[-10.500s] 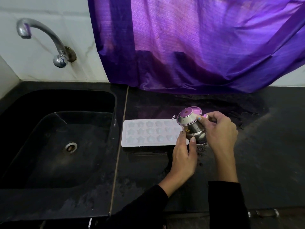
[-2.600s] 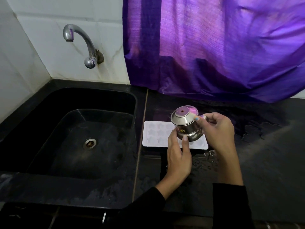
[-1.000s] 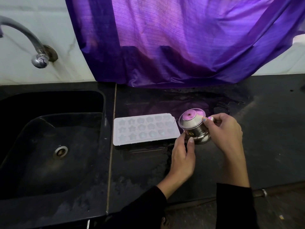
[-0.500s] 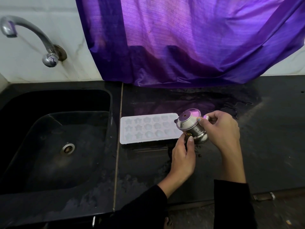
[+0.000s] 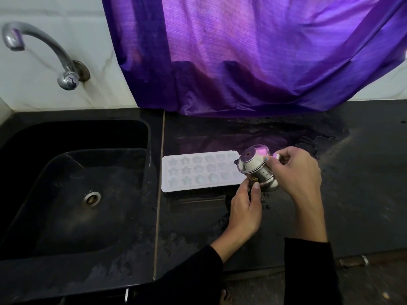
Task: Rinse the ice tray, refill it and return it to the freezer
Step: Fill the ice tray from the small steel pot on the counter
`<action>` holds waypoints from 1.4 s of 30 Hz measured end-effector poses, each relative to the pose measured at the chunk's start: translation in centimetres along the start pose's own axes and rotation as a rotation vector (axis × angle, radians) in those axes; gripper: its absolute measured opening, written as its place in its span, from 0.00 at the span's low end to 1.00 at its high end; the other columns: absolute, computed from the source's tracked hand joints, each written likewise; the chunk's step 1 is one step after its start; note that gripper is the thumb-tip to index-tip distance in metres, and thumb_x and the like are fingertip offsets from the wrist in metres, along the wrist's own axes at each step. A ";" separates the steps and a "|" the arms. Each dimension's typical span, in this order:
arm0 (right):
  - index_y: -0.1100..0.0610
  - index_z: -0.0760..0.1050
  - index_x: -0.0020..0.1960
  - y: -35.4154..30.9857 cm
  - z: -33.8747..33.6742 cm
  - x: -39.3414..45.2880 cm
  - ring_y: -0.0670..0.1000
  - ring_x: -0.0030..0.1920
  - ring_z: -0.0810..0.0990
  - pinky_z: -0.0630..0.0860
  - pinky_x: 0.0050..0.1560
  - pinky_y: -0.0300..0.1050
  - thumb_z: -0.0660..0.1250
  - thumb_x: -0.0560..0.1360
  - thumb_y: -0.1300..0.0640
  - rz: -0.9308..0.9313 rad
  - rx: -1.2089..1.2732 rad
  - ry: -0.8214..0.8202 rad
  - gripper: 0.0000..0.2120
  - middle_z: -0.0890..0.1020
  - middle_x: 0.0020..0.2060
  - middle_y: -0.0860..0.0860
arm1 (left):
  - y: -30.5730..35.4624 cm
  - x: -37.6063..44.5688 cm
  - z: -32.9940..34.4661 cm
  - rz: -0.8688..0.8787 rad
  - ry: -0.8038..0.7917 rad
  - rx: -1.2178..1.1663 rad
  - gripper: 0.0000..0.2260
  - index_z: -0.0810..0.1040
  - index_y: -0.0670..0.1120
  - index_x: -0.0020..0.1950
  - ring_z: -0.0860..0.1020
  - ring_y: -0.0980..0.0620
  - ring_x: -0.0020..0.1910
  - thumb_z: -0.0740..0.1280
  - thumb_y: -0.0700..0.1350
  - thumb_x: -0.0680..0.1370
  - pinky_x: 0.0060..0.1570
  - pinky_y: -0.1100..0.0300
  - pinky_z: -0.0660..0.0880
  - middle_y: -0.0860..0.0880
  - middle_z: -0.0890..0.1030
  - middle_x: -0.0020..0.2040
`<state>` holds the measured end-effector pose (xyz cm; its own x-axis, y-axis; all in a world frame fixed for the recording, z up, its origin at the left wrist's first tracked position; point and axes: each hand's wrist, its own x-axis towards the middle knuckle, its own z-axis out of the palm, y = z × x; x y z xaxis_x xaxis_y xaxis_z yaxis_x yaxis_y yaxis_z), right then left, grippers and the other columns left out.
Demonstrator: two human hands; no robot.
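A white ice tray (image 5: 198, 170) with star and flower moulds lies flat on the black counter, just right of the sink. Over its right end a small steel pot (image 5: 256, 168) is tipped towards the tray. My right hand (image 5: 295, 172) grips the pot from the right side. My left hand (image 5: 245, 208) reaches up from below; its thumb and fingers pinch the tray's right front corner under the pot. The tray's right end is hidden behind the pot and my hands.
A black sink (image 5: 74, 190) with a steel drain fills the left side, with a curved metal tap (image 5: 44, 51) on the white wall above it. A purple curtain (image 5: 253, 53) hangs down to the wet counter (image 5: 363, 183) behind the tray.
Over the last second only the view shifted; earlier it swung left and back. The pot stays tilted over the tray's right end and both hands keep their hold.
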<state>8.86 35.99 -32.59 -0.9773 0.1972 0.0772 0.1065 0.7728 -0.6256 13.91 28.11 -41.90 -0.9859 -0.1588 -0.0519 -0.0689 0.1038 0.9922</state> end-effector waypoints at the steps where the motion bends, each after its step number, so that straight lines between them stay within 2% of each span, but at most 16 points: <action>1: 0.53 0.79 0.49 0.0 0.0 0.0 0.55 0.44 0.79 0.71 0.44 0.46 0.69 0.73 0.48 0.004 0.005 -0.001 0.09 0.82 0.40 0.51 | 0.0 0.0 0.0 0.003 -0.002 0.000 0.14 0.72 0.52 0.66 0.74 0.66 0.52 0.54 0.49 0.83 0.48 0.79 0.64 0.58 0.78 0.54; 7: 0.53 0.79 0.49 0.1 -0.1 -0.1 0.53 0.43 0.78 0.69 0.43 0.45 0.69 0.74 0.48 -0.010 0.050 -0.002 0.09 0.81 0.39 0.50 | 0.1 0.0 -0.3 0.011 0.008 -0.007 0.14 0.71 0.54 0.66 0.74 0.61 0.56 0.54 0.50 0.82 0.51 0.73 0.66 0.55 0.79 0.57; 11: 0.53 0.78 0.46 0.1 -0.1 0.0 0.52 0.44 0.79 0.72 0.45 0.46 0.69 0.73 0.48 -0.009 0.117 -0.002 0.08 0.82 0.40 0.49 | 0.5 -0.1 -0.7 0.030 0.063 -0.018 0.11 0.69 0.62 0.61 0.73 0.70 0.54 0.55 0.49 0.82 0.50 0.79 0.64 0.61 0.77 0.54; 16: 0.51 0.77 0.43 -0.4 0.0 -0.3 0.52 0.44 0.80 0.74 0.47 0.48 0.69 0.73 0.48 -0.022 0.144 -0.014 0.07 0.82 0.38 0.48 | 0.4 -0.2 -1.0 0.043 0.123 -0.017 0.12 0.67 0.67 0.53 0.71 0.76 0.51 0.56 0.48 0.82 0.50 0.79 0.64 0.67 0.75 0.49; 18: 0.50 0.77 0.43 -0.7 0.2 -0.5 0.52 0.44 0.80 0.74 0.47 0.48 0.70 0.72 0.47 -0.032 0.126 -0.027 0.08 0.82 0.38 0.47 | 0.2 -0.1 -1.0 0.037 0.132 -0.016 0.11 0.68 0.66 0.54 0.70 0.76 0.50 0.56 0.48 0.82 0.50 0.79 0.64 0.66 0.75 0.49; 21: 0.51 0.78 0.44 -0.9 0.4 -0.7 0.52 0.44 0.80 0.73 0.46 0.47 0.70 0.72 0.46 -0.036 0.088 -0.037 0.09 0.82 0.39 0.47 | -0.4 0.0 -0.9 0.025 0.128 -0.018 0.12 0.72 0.55 0.63 0.70 0.75 0.51 0.55 0.49 0.82 0.51 0.79 0.63 0.63 0.75 0.52; 23: 0.51 0.78 0.44 -1.0 0.5 -0.7 0.52 0.44 0.80 0.74 0.46 0.47 0.70 0.71 0.46 -0.039 0.071 -0.036 0.09 0.82 0.39 0.48 | -0.6 0.0 -0.9 0.020 0.132 -0.007 0.13 0.72 0.52 0.65 0.71 0.72 0.52 0.55 0.49 0.82 0.50 0.80 0.63 0.61 0.75 0.55; 27: 0.50 0.77 0.43 -1.2 0.7 -0.8 0.54 0.46 0.80 0.74 0.47 0.49 0.70 0.71 0.46 -0.045 0.052 -0.035 0.09 0.82 0.40 0.48 | -0.5 -0.1 -1.0 0.015 0.147 -0.002 0.14 0.72 0.51 0.66 0.73 0.63 0.56 0.55 0.49 0.82 0.50 0.79 0.64 0.57 0.77 0.57; 32: 0.49 0.77 0.43 -1.4 0.8 -0.9 0.53 0.46 0.80 0.73 0.46 0.47 0.70 0.72 0.46 -0.058 0.035 -0.024 0.08 0.82 0.41 0.48 | -0.5 -0.2 -1.0 0.011 0.149 -0.013 0.13 0.72 0.50 0.65 0.74 0.60 0.58 0.55 0.49 0.82 0.55 0.69 0.67 0.55 0.78 0.58; 35: 0.49 0.77 0.43 -1.4 0.8 -0.9 0.53 0.46 0.79 0.71 0.44 0.46 0.71 0.72 0.46 -0.061 0.038 -0.022 0.08 0.82 0.40 0.48 | -0.6 -0.2 -1.0 0.014 0.152 -0.015 0.14 0.72 0.50 0.65 0.74 0.59 0.58 0.55 0.49 0.82 0.56 0.66 0.67 0.54 0.78 0.59; 37: 0.49 0.77 0.43 -1.4 0.8 -0.9 0.53 0.45 0.79 0.71 0.44 0.45 0.71 0.72 0.46 -0.065 0.041 -0.023 0.08 0.82 0.40 0.48 | -0.6 -0.1 -1.1 0.017 0.155 -0.012 0.14 0.72 0.50 0.65 0.74 0.59 0.58 0.55 0.49 0.82 0.54 0.68 0.67 0.54 0.79 0.58; 40: 0.49 0.77 0.44 -1.5 0.9 -0.9 0.52 0.45 0.79 0.71 0.44 0.45 0.71 0.72 0.46 -0.063 0.047 -0.029 0.08 0.82 0.41 0.48 | -0.5 -0.1 -1.1 0.015 0.152 -0.012 0.13 0.72 0.50 0.65 0.73 0.62 0.56 0.55 0.49 0.82 0.51 0.76 0.65 0.56 0.78 0.58; 42: 0.49 0.77 0.44 -1.4 0.8 -0.8 0.52 0.46 0.79 0.72 0.45 0.46 0.70 0.72 0.45 -0.064 0.055 -0.031 0.08 0.82 0.41 0.48 | -0.5 -0.1 -1.1 0.013 0.152 -0.014 0.14 0.71 0.51 0.65 0.72 0.63 0.56 0.55 0.49 0.82 0.51 0.77 0.64 0.57 0.77 0.58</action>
<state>9.38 34.21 -32.42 -0.9871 0.1292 0.0947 0.0345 0.7486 -0.6621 14.25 26.97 -42.27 -0.9522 -0.3047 -0.0219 -0.0528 0.0935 0.9942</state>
